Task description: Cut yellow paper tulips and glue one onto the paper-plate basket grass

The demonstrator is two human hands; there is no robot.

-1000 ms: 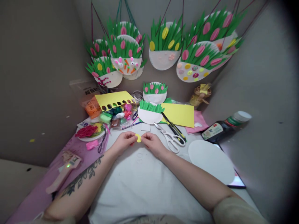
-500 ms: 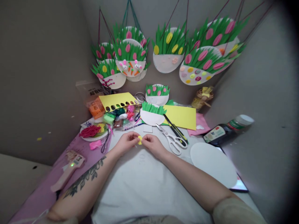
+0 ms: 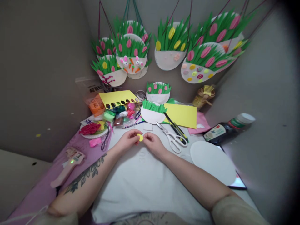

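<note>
One yellow piece (image 3: 141, 137) touches the left fingers (image 3: 135, 134) — right fingers (image 3: 147, 136) just beside.

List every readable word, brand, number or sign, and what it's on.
"30", probably, very faint: white surface below the hands
Bottle label: too blurred to read
Orange packet: dark print, too blurred
Clear bag: dark print, too blurred
Card: blue marks, too small
Yellow piece: no text visible

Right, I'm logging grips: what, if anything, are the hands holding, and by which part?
A yellow piece: the left hand pinches its left edge. The right hand is at its right edge; whether it grips too cannot be told.
</note>
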